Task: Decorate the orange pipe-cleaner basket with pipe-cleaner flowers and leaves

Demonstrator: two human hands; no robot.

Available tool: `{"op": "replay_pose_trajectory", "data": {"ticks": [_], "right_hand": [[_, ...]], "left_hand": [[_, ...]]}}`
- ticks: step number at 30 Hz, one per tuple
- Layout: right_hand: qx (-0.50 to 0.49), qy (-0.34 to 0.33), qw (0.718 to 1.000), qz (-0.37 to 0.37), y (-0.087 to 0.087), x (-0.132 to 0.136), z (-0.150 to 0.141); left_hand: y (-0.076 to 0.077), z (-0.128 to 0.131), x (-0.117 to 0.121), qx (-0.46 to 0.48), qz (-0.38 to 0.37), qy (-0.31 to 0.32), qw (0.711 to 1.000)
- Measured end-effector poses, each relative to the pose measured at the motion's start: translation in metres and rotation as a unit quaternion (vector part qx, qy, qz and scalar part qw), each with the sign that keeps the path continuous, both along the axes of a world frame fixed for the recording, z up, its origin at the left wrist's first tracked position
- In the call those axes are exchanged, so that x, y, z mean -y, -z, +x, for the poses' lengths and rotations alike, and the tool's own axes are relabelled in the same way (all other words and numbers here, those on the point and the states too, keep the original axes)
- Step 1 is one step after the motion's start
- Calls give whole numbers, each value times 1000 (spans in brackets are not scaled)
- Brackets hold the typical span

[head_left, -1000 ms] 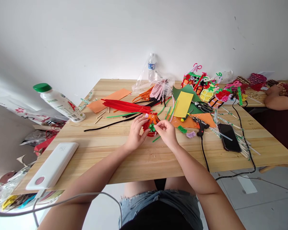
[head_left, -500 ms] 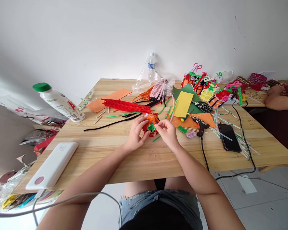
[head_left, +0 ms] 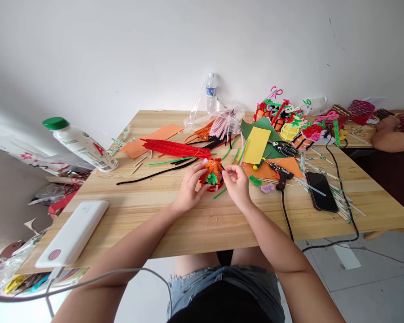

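Observation:
A small pipe-cleaner flower basket (head_left: 212,176) in orange, red and green rests on the table between my hands. My left hand (head_left: 190,186) is closed around its left side, thumb low and fingers high. At its right edge, my right hand (head_left: 236,183) has thumb and fingers pinched together; whatever lies between the tips is hidden. A green pipe cleaner (head_left: 219,194) pokes out below the basket. Just right of my right hand lie a curled green piece (head_left: 255,181) and a curled lilac piece (head_left: 267,188).
Behind are red pipe cleaners (head_left: 175,147), yellow card (head_left: 256,146) and a water bottle (head_left: 211,92). Rightward lie a glue gun (head_left: 283,176), scissors (head_left: 284,148), a phone (head_left: 322,191) and finished baskets (head_left: 303,134). A power bank (head_left: 73,233) lies left; another person's arm (head_left: 388,134) shows right.
My right hand has shifted slightly up and right, off the green leaves to the basket's right edge, uncovering more of the green. My left hand keeps its hold.

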State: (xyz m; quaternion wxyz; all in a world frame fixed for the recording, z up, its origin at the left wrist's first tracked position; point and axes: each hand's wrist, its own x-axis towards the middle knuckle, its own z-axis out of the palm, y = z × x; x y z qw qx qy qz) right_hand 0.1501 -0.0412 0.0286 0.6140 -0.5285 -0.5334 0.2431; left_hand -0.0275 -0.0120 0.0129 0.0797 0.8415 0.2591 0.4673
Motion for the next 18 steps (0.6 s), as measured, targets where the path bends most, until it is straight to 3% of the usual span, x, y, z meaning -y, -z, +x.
{"op": "replay_pose_trajectory", "data": {"ticks": [5,9,13,18], "right_hand": [[76,13,997,-19,3,-5,6],[75,-18,996,-40,7,-6,8],[100,-32,994,-23,6,-2,6],[152,-36,987,21,3,6,4]], "left_hand": [[8,-1,0,21,-26,-67,997],[23,-7,-9,79,-148,-105,980],[27,-13,-20,111,-294,-38,948],[29,-12,-21,149,-388,58,908]]}}
